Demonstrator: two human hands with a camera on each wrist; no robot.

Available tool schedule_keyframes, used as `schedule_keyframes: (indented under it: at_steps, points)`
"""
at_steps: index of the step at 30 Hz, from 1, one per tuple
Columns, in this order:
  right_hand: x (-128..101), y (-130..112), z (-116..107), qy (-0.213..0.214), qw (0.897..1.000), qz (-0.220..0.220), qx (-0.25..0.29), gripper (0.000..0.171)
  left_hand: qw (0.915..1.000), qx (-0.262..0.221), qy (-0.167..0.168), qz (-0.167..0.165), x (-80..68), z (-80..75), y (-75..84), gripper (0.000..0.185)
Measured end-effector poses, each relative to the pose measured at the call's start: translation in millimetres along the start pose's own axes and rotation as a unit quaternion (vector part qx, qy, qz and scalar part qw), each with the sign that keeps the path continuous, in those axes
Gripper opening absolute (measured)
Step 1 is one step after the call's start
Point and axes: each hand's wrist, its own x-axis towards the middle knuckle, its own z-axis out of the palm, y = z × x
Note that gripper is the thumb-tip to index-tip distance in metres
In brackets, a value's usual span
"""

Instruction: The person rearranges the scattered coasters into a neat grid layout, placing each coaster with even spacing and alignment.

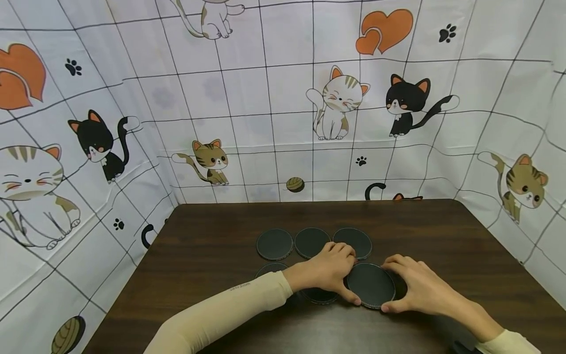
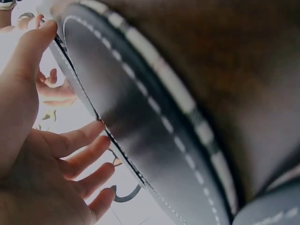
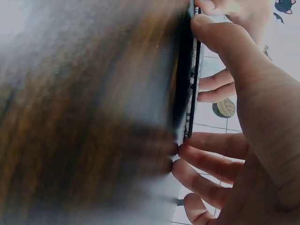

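A round black coaster (image 1: 371, 285) with a stitched rim lies between my two hands at the front right of the group. My left hand (image 1: 325, 268) holds its left edge, thumb at the near side and fingers at the far side. My right hand (image 1: 422, 285) grips the opposite edge, thumb near and fingertips far. In the right wrist view the coaster's thin edge (image 3: 192, 84) shows close over the table. A stitched coaster (image 2: 117, 84) fills much of the left wrist view, beside the left fingertips.
Behind the hands a row of three matching coasters, left (image 1: 274, 244), middle (image 1: 311, 241) and right (image 1: 357, 241), lies on the dark wooden table (image 1: 212, 231). Two more, a left one (image 1: 269, 268) and a middle one (image 1: 319, 296), are partly covered by the left arm. A cat-print cloth (image 1: 283, 98) surrounds the table.
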Motion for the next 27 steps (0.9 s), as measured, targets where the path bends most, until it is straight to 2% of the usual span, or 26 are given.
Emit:
schedule_keyframes:
  at_steps: [10, 16, 23, 27]
  points:
    - [9.6, 0.4, -2.7, -0.038, 0.999, -0.01, 0.006, 0.087, 0.998, 0.036, 0.009, -0.051, -9.4, 3.1, 7.8, 0.095]
    - [12.1, -2.0, -1.7, -0.039, 0.999, -0.013, 0.003, 0.088, 0.9965, 0.047, 0.003, -0.069, -13.0, 0.7, 9.9, 0.097]
    - [12.7, 0.5, 1.0, -0.042, 0.999, -0.007, 0.003, 0.091, 0.997, 0.026, -0.003, -0.073, -16.2, 0.3, 8.2, 0.098]
    - [14.3, 2.4, -7.5, -0.028, 1.0, 0.007, 0.012, 0.096, 0.9959, -0.012, 0.003, -0.09, -28.2, -8.5, 2.3, 0.105]
